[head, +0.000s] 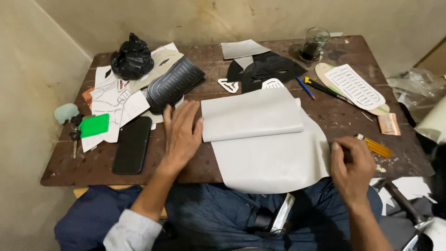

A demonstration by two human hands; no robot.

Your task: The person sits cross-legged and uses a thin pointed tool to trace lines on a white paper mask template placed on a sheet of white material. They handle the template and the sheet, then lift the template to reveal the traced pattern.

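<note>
Grey sheet (265, 148) folded — left hand (181, 137) fingers spread, right hand (351, 167) pinching edge.

My right hand (352, 163) closes over something thin at the desk's (69, 162) right front edge; my fingers hide it, so I cannot tell what it is. The folded grey sheet (265, 139) hangs over the front edge, covering the desk beneath it. A crumpled clear bag (416, 83) and a pale object (434, 122) run off the picture's right edge. The small keys (75, 135) at the left edge are too small to make out.
</note>
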